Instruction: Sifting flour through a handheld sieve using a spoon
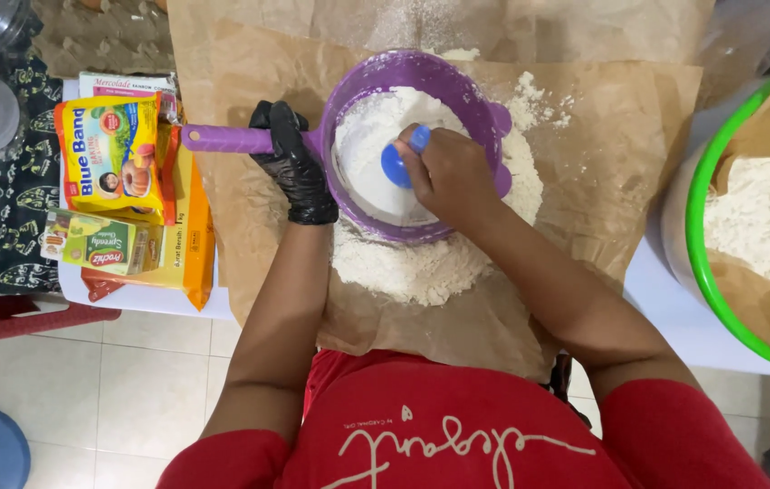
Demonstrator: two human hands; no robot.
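Your left hand [294,163], in a black glove, is closed around the handle of the purple sieve [376,77]; your right hand [448,172] grips a blue scoop [398,163] inside it. The sieve sits over a flour heap [421,263] on brown paper [611,136], mid-table, with paper margin on all sides. Left table edge: stacked yellow and orange packets [113,154] and a green box [100,244]. Right: green-rimmed tub [702,244], lined, holding flour. White table [665,299]; pale tiled floor [131,380] below.

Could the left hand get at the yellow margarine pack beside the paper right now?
Probably not at once: the gloved left hand is wrapped around the purple sieve's handle. The yellow margarine pack lies close beside it, uncovered.
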